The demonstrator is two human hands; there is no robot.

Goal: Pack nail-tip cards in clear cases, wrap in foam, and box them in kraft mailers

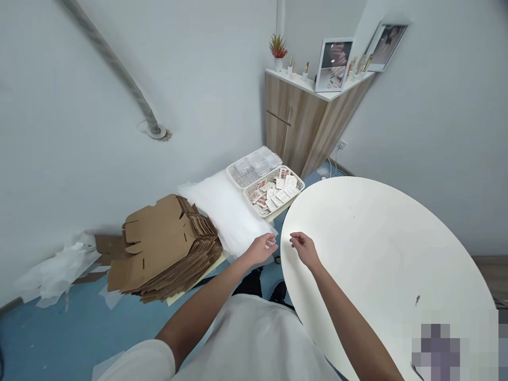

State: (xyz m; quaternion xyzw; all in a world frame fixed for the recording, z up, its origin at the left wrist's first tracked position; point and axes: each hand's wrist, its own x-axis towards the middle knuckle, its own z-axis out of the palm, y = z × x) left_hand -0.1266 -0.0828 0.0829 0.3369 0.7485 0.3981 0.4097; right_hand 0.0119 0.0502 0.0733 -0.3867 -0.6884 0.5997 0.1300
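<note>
My left hand [262,248] hovers at the near right edge of a stack of soft white packing sheets [234,214], its fingers loosely bent and apart, with nothing visible in them. Across a small gap, my right hand [305,248] is over the left rim of a round white table [381,248]. Its fingers curl slightly, and no object shows between them. Beyond both hands, a white basket [262,214] holds many small printed packets [280,193]. Behind it is another white basket [233,177] with clear plastic boxes [256,164].
Flattened brown cardboard boxes [159,243] are piled at the left, beside crumpled white wrapping [63,270] on the blue floor [47,333]. A wood-grain cabinet [297,116] in the corner carries a plant [278,50] and a framed picture [334,66]. Cables [335,159] hang near the wall.
</note>
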